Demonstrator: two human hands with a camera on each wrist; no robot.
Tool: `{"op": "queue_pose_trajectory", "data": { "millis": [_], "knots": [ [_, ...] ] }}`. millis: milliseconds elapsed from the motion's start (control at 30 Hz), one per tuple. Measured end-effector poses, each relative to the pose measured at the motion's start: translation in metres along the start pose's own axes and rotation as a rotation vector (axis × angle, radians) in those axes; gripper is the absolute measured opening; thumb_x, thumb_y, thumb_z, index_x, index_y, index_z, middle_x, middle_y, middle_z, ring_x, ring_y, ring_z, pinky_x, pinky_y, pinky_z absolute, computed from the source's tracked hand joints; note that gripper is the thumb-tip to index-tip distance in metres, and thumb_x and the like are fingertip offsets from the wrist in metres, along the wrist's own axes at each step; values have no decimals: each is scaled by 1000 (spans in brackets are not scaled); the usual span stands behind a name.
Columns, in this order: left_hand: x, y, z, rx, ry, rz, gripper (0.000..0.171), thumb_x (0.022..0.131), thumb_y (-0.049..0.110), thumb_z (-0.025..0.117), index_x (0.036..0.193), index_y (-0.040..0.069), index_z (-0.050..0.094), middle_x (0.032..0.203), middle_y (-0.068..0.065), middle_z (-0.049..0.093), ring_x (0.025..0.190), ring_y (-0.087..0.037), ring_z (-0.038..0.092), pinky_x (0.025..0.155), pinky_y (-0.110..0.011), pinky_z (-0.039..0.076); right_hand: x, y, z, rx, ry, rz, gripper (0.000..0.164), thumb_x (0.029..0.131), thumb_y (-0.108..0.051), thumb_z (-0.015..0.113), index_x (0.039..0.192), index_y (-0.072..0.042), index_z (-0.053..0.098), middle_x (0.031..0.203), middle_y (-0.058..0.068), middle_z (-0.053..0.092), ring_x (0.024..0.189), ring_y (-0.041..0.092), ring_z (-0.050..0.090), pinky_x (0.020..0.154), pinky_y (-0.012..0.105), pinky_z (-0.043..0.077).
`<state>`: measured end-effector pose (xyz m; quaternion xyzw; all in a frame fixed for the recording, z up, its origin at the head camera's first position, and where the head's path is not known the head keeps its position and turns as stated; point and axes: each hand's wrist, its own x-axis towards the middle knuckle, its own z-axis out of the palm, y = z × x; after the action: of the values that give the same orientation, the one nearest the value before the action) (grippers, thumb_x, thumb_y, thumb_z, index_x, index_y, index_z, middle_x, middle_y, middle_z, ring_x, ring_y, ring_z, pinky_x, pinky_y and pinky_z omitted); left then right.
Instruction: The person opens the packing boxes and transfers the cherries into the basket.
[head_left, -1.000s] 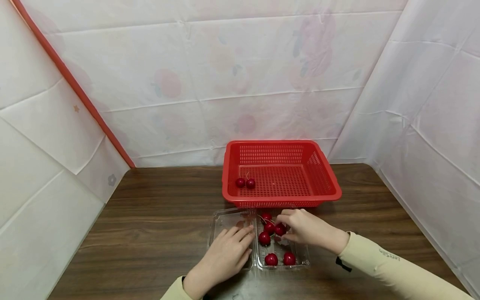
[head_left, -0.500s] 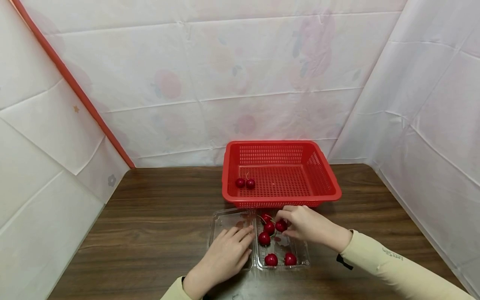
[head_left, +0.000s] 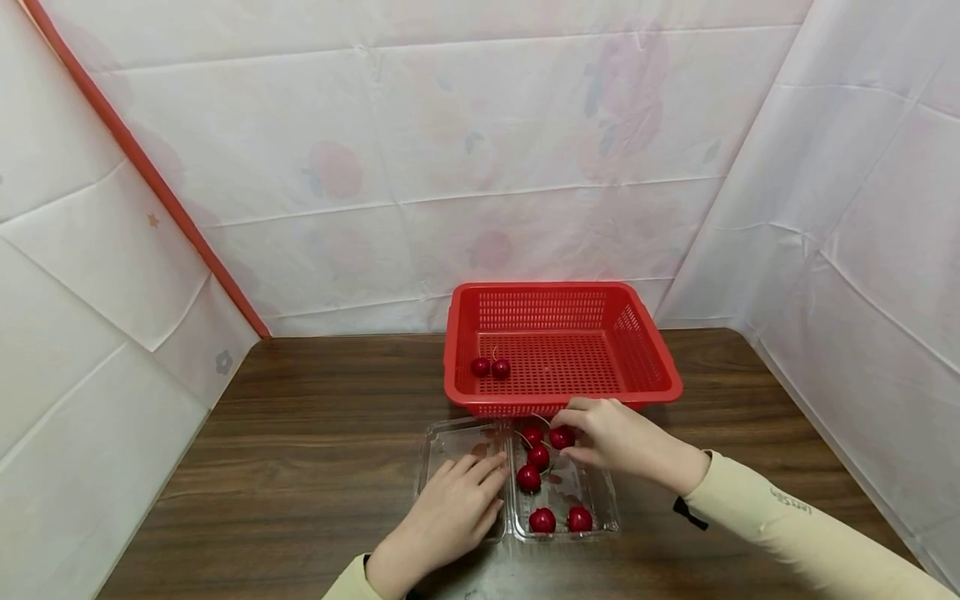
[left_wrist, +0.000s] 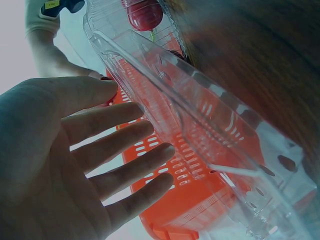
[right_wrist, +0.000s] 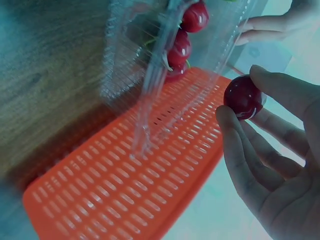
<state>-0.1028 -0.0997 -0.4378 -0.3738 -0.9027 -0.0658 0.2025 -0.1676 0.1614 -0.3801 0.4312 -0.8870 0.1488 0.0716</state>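
Observation:
My right hand [head_left: 611, 433] pinches a dark red cherry [right_wrist: 244, 97] between thumb and fingertips, over the far end of a clear plastic clamshell box [head_left: 592, 487]. In the head view its stem points up to the left. Several other cherries [head_left: 528, 478] lie in the box's right half, two of them near its front edge. My left hand [head_left: 453, 508], fingers straight and spread, rests on the opened lid [head_left: 450, 433] at the left. The left wrist view shows the fingers [left_wrist: 122, 145] holding nothing, beside the clear lid.
A red perforated basket [head_left: 652, 358] stands right behind the box, with two cherries [head_left: 491, 367] at its left. Both rest on a dark wooden table [head_left: 315, 417]. Pale printed sheets [head_left: 420, 150] hang behind and on both sides.
My right hand has lifted the cherry and moved it slightly away from me, toward the basket. The left hand has stayed on the lid.

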Motion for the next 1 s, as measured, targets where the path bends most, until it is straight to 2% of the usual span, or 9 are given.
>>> {"op": "queue_pose_trajectory", "data": {
  "millis": [267, 467, 833, 1000],
  "knots": [
    [1, 0, 0, -3, -1, -2, 34, 83, 30, 68, 113, 14, 67, 123, 0, 63, 100, -17, 59, 72, -34, 46, 4, 0, -11, 5, 28, 6, 28, 78, -25, 77, 101, -11, 69, 89, -2, 62, 63, 5, 58, 59, 15, 47],
    [0, 0, -1, -3, -24, -12, 33, 85, 31, 66, 114, 15, 67, 124, 0, 63, 101, -17, 59, 72, -34, 46, 10, 1, -19, -11, 57, -7, 29, 78, -26, 78, 101, -12, 70, 88, -2, 62, 64, 6, 57, 59, 16, 46],
    [1, 1, -2, -2, -27, -15, 34, 84, 31, 66, 114, 15, 67, 124, 0, 63, 101, -18, 58, 72, -34, 46, 21, 8, -27, -32, 58, 36, 31, 75, -25, 80, 101, -11, 69, 89, -1, 64, 72, 7, 62, 64, 19, 51],
    [1, 2, -2, -6, -31, -16, 33, 84, 31, 66, 114, 15, 67, 124, 0, 63, 102, -18, 58, 72, -34, 46, 28, 13, -30, -38, 55, 56, 31, 74, -25, 81, 100, -13, 70, 89, -1, 64, 69, 5, 60, 62, 17, 50]
  ]
}}
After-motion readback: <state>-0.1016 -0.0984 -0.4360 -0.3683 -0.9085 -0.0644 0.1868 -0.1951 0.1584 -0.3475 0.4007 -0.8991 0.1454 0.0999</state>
